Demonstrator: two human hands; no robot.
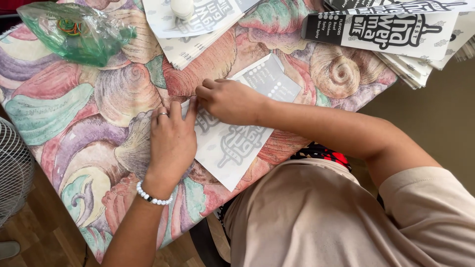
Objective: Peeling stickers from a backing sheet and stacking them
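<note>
Head view, looking down on a table covered by a pastel cloth printed with large seashells (74, 123). A flat white paper sheet with grey and black print (237, 143) lies on the cloth at the near edge, directly before the person. Left hand (170, 141) rests palm down across the sheet's left edge, fingers straight and close together, pressing flat; a ring on one finger, a white bead bracelet (152, 196) at the wrist. Right hand (230, 101) lies on the sheet's upper part, fingers curled together, tips pressed at the edge just beside the left fingertips; whether they pinch the paper, cannot tell. Far left: a crumpled green clear plastic bag (79, 32) holding coloured rubber bands. Far middle and far right: stacks of like printed sheets (198, 29), (396, 34). A white fan grille (12, 168) stands at the left edge.
</note>
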